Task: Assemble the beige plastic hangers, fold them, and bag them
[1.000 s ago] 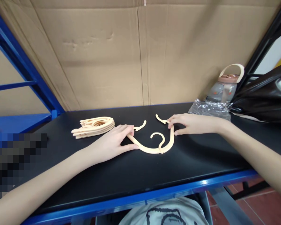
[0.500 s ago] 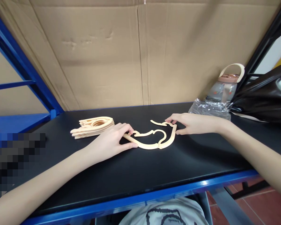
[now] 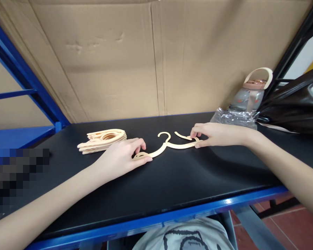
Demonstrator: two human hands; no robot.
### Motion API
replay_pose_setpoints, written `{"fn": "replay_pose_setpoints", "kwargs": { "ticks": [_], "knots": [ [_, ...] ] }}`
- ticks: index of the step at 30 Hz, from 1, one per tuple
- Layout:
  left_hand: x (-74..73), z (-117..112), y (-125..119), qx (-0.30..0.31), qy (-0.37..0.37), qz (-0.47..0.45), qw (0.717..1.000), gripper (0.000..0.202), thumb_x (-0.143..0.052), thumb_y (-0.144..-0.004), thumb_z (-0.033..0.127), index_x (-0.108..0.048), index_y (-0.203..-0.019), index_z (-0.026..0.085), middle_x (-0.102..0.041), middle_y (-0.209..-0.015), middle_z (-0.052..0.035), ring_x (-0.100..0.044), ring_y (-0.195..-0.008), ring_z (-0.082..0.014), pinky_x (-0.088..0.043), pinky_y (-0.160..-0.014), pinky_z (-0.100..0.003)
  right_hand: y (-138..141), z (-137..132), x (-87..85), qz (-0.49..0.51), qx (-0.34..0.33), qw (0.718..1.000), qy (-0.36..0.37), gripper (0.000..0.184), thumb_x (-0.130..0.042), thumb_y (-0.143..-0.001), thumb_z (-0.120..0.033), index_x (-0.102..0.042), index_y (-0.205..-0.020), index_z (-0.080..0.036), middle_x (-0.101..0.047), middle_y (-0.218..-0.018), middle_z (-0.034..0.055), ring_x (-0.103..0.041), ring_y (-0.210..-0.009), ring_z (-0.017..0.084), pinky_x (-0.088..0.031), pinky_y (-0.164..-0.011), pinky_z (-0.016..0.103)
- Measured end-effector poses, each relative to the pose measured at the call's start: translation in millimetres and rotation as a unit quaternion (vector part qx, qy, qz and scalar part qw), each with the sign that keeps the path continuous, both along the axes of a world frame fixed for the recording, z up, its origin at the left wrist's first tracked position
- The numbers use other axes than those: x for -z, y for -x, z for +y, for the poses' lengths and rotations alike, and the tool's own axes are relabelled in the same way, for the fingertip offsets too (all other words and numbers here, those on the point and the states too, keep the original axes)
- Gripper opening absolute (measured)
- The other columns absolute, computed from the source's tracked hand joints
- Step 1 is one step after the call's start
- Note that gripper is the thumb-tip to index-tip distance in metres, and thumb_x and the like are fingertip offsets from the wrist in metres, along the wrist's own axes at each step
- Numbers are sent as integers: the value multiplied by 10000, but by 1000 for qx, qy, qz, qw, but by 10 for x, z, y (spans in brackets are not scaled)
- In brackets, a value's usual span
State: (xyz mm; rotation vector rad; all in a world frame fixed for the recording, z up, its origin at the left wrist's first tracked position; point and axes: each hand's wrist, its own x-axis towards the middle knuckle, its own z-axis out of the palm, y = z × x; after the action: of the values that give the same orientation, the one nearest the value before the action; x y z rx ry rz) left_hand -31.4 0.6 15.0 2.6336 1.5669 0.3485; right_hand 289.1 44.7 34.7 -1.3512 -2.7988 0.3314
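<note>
A cream plastic folding hanger [image 3: 181, 146] lies low over the black tabletop, its two arms spread apart and its hook pointing to the far side. My left hand [image 3: 127, 152] grips the hanger's left arm between thumb and fingers, covering part of that end. At the other end, my right hand [image 3: 211, 135] pinches the right arm, where a thin curved strip sticks out toward the back. Behind my left hand rests a stack of folded hangers [image 3: 101, 140] of the same cream colour.
A clear water bottle [image 3: 247, 97] with a looped handle stands at the back right, beside crumpled clear plastic [image 3: 232, 118]. A black bag [image 3: 297, 100] lies at the right. Cardboard [image 3: 114, 69] backs the table, whose front has a blue edge [image 3: 172, 217].
The hanger's arms have swung from a deep U into a wide, nearly straight spread. Its hook now points away from me. My left hand has turned slightly, and my right moved a little rightward.
</note>
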Motion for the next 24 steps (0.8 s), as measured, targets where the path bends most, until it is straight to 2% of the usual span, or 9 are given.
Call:
{"fn": "replay_pose_setpoints", "kwargs": {
  "ticks": [4, 8, 13, 18, 20, 24],
  "knots": [
    [-3, -13, -23, -28, 4, 2, 1000, 390, -540, -832, 600, -589, -866, 215, -550, -673, 45, -520, -604, -136, -315, -544, -260, 59, -29, 13, 28, 9, 1000, 6, 363, -586, -836, -441, -600, -1088, -180, -619, -1053, 73, -575, -913, 233, -430, -769, 339],
    [12, 5, -12, -22, 3, 2, 1000, 399, -543, -830, 610, -594, -866, 216, -548, -676, 43, -516, -612, -136, -311, -548, -258, 124, -68, 3, 53, -48, 997, 30, 269, -535, -890, -359, -626, -1064, -174, -626, -1041, 73, -579, -956, 215, -432, -815, 330],
    [27, 40, 36, 59, 12, -6, 998, 343, -544, -869, 548, -585, -932, 213, -560, -781, 24, -523, -693, -142, -363, -622, -261, 124, -60, 9, 50, -98, 994, 4, 213, -461, -944, -275, -648, -969, -177, -620, -962, 60, -580, -863, 181, -432, -767, 315],
    [3, 41, 56, 149, 15, -1, 989, 250, -462, -955, 416, -589, -901, 207, -575, -908, -3, -531, -794, -147, -386, -711, -273, 114, 6, 89, 47, -121, 990, -48, 239, -403, -966, -205, -636, -918, -177, -596, -898, 53, -553, -838, 180, -423, -756, 318],
    [-12, 35, 53, 182, 16, 1, 983, 230, -447, -970, 366, -603, -905, 209, -583, -932, -9, -538, -835, -151, -389, -741, -275, 128, 23, 132, 52, -114, 989, -76, 223, -413, -960, -189, -632, -922, -183, -595, -903, 51, -554, -856, 185, -425, -760, 318],
    [-29, 30, 48, 216, 12, -9, 976, 188, -471, -967, 311, -630, -924, 220, -605, -1002, -11, -552, -902, -155, -398, -797, -276, 173, 24, 193, 49, -47, 985, -157, 138, -502, -906, -146, -628, -943, -187, -629, -955, 53, -580, -893, 206, -435, -781, 336]
  ]
}}
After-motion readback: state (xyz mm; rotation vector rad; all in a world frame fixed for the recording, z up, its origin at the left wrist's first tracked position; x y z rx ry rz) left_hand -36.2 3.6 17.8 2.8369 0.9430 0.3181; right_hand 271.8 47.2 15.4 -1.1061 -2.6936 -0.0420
